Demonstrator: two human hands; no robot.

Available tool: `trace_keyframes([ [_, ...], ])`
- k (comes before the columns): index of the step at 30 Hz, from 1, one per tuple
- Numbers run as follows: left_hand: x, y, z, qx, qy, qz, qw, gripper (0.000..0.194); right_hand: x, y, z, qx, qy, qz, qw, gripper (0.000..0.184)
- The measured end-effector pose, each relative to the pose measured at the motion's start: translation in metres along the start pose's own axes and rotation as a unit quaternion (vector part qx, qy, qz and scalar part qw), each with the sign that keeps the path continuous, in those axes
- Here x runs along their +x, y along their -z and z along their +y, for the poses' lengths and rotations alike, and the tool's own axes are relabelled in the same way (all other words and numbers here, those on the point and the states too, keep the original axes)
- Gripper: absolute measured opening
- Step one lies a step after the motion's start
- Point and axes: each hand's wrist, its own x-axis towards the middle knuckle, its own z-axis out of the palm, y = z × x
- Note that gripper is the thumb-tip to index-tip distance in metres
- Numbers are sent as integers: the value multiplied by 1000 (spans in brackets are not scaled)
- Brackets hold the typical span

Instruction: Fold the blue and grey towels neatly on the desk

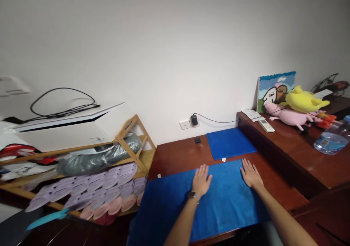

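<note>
A large blue cloth (221,195) lies spread over the front of the brown wooden desk (177,154), its near side reaching the desk's front edge with some soft wrinkles. My left hand (201,180) rests flat on the cloth near its far edge, fingers spread, a watch on the wrist. At the cloth's far right corner lies my right hand (251,174), palm down with fingers apart. Behind them, a smaller folded blue cloth (231,143) sits against the wall side of the desk. Small white tags (224,160) stick out at the cloths' edges.
On the left stands a wooden rack (139,158) with several pairs of slippers (104,184) and a white box (68,133). A raised cabinet on the right holds plush toys (290,117), a remote (266,126) and a water bottle (332,140). A black adapter (194,120) is plugged into the wall.
</note>
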Motion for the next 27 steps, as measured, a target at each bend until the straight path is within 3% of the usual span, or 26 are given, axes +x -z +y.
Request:
trace_keyframes([
  [4,-83,40,-165,96,115,54,987,67,1,-2,2,-7,-2,-1,1000,75],
  [6,-121,51,-229,118,141,66,981,67,1,-5,3,-9,-4,0,1000,74],
  [8,-145,55,-264,125,152,62,979,68,1,-8,5,-12,-4,-1,1000,74],
  [10,-155,54,-273,126,159,66,977,68,2,-12,8,-15,-3,-4,1000,75],
  [14,-153,55,-259,119,159,85,976,67,8,-13,11,-10,-4,-14,1000,77],
  [17,-151,64,-249,108,162,84,977,66,11,-1,8,5,-7,-36,999,77],
  [20,-148,71,-226,97,163,126,974,65,1,11,6,17,23,-18,999,78],
  [23,-136,66,-163,76,113,170,976,62,-28,9,13,16,92,50,994,77],
  [27,-106,40,-24,25,-10,121,992,61,-65,-10,28,6,92,48,995,73],
])
